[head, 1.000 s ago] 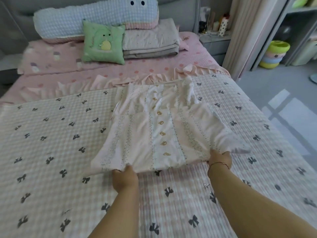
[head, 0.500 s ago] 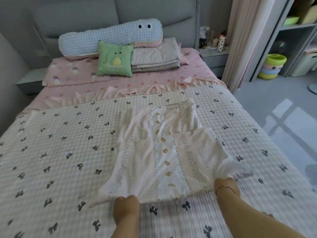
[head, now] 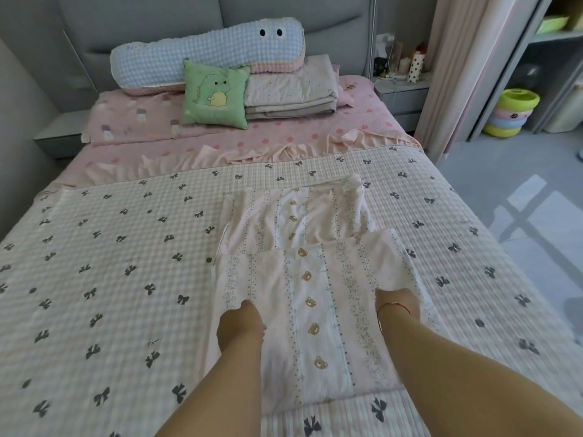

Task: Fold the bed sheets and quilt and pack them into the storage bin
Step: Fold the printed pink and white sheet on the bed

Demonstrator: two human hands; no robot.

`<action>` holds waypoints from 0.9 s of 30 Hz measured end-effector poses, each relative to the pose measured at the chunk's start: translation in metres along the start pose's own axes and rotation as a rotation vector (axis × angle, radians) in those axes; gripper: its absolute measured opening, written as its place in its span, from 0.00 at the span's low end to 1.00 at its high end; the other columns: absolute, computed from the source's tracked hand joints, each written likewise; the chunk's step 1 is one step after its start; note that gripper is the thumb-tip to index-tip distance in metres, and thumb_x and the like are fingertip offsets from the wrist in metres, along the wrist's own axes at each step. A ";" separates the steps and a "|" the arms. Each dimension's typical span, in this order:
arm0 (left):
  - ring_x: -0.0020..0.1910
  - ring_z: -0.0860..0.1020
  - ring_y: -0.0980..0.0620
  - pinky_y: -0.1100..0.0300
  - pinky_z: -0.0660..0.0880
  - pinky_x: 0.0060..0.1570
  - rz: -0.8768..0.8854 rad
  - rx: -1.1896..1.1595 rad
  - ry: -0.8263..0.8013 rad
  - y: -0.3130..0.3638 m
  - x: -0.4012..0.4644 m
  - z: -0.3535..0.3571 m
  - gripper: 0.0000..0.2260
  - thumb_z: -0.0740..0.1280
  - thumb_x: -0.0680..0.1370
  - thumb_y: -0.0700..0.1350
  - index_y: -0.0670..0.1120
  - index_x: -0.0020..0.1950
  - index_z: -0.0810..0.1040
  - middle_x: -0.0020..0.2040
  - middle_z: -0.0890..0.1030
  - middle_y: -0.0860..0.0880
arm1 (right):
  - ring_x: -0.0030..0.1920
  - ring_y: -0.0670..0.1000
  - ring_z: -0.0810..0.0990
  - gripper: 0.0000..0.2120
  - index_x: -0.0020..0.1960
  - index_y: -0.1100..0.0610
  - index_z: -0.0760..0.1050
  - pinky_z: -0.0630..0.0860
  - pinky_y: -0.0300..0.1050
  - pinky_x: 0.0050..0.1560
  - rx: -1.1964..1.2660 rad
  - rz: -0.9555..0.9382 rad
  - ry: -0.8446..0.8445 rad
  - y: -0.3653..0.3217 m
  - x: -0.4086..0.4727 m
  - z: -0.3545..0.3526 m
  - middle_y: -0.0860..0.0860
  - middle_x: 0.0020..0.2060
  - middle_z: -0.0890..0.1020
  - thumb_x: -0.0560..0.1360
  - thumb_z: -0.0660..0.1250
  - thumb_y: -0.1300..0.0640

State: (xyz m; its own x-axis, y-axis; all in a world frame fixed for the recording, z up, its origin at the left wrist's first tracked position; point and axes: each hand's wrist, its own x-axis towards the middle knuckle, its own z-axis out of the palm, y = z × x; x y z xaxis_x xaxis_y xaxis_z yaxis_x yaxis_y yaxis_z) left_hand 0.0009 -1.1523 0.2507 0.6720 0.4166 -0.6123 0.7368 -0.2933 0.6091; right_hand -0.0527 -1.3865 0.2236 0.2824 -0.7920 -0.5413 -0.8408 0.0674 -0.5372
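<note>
Here, a pale pink sheet (head: 303,298) printed with a column of little bears lies on the quilt (head: 104,279), a checked cover with dark bows that spreads over the near part of the bed; the sheet sits toward the quilt's right half, running from the near edge up toward the quilt's far edge, and a fold line crosses it about midway; the left hand (head: 241,321) rests on the sheet's left part, fingers curled into the cloth; the right hand (head: 398,302) is at the sheet's right side with its fingertips tucked under a raised flap of the fabric, so whether they pinch it I cannot tell; a red cord circles that wrist; near the headboard, on the pink bed linen (head: 284,143), a green cushion (head: 216,94) leans against a long blue bolster (head: 205,50), just beside a folded grey blanket (head: 291,91).
</note>
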 end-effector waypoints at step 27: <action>0.58 0.76 0.44 0.56 0.73 0.49 0.406 0.442 -0.109 0.136 0.277 0.111 0.15 0.59 0.78 0.42 0.42 0.64 0.73 0.61 0.76 0.44 | 0.57 0.56 0.78 0.15 0.56 0.58 0.77 0.74 0.45 0.57 -0.523 -0.332 -0.535 -0.152 0.122 0.245 0.55 0.54 0.80 0.76 0.63 0.50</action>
State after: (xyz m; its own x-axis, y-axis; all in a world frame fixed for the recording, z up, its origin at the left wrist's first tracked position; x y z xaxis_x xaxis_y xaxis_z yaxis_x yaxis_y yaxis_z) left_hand 0.2956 -1.1725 0.1082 0.8922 0.1126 -0.4374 0.3652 -0.7494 0.5522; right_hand 0.2232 -1.3445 0.0809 0.6253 -0.3155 -0.7138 -0.7442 -0.5163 -0.4238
